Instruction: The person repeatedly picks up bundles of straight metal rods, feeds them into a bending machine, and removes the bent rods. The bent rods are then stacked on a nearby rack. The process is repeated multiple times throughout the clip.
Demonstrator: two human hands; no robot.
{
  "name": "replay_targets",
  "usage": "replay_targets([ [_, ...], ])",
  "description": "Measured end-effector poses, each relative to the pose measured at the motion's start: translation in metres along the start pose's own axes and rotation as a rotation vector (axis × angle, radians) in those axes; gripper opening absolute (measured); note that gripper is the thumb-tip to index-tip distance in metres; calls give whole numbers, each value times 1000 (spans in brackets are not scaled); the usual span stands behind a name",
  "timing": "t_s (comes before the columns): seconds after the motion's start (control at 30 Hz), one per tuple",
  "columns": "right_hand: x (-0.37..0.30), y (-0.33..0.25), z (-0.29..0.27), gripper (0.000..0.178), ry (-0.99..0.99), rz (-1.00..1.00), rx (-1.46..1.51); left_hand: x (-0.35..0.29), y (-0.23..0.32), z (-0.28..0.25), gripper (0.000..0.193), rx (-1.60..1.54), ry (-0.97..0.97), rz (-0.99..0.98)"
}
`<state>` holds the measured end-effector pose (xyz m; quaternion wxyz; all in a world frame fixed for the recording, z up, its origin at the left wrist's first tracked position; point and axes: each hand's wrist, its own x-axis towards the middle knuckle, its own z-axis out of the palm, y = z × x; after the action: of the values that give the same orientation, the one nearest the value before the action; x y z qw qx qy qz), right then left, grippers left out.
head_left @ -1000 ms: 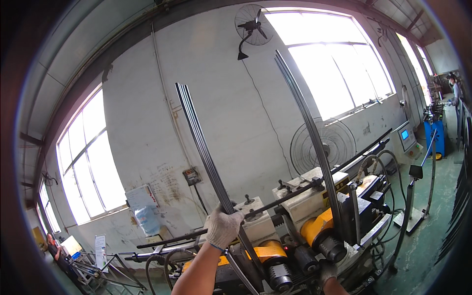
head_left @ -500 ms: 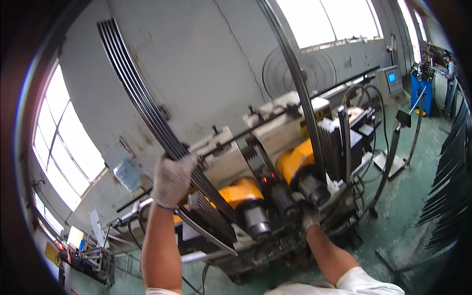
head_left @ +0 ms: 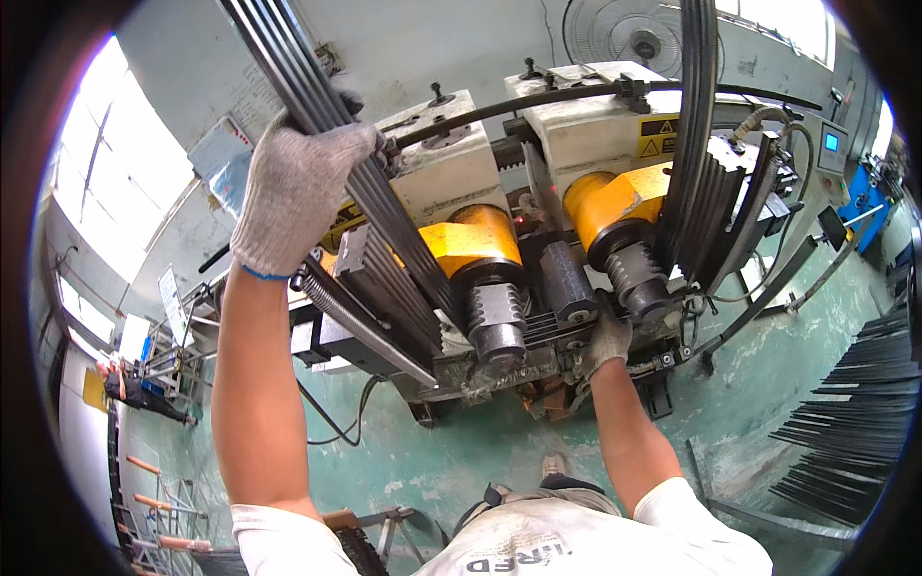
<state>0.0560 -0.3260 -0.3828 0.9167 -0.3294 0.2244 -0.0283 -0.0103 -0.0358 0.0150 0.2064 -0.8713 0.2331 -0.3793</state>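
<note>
A bundle of several dark metal bars (head_left: 370, 197) runs down from the upper left to the bending machine. My gloved left hand (head_left: 303, 182) is closed around this bundle. The bars appear to pass low across the machine's front and rise again as a right-hand bundle (head_left: 693, 125). My gloved right hand (head_left: 607, 344) is low at the front, curled at the bars beside a dark angular block (head_left: 567, 283); its fingertips are partly hidden. Two yellow bending arms (head_left: 475, 235) with ridged steel rollers (head_left: 496, 312) flank that block.
White machine housings (head_left: 437, 163) stand behind the arms, with a dark rod (head_left: 538, 99) across them. A fan (head_left: 643, 43) and control panel (head_left: 832, 144) are farther back. Many dark bars (head_left: 845, 422) lie at the right. A person (head_left: 134, 389) is far left.
The view has tilted down and come closer to the machine. My left hand still grips the bar bundle, and my right hand stays low at the machine's front.
</note>
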Motion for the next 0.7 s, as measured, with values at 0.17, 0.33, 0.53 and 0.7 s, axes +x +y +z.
replay_targets([
  [0.17, 29, 6, -16, 59, -39, -36, 19, 12, 4, 15, 15, 24, 110, 67],
  [0.33, 111, 38, -69, 54, -89, 60, -72, 19, -4, 24, 10, 23, 159, 107],
  [0.53, 11, 10, -46, 53, -37, 25, -160, -47, 52, -51, 4, -403, 229, -343],
  [0.7, -100, 19, -93, 59, 79, -328, -700, -181, 117, -168, 15, -1204, 394, -954],
])
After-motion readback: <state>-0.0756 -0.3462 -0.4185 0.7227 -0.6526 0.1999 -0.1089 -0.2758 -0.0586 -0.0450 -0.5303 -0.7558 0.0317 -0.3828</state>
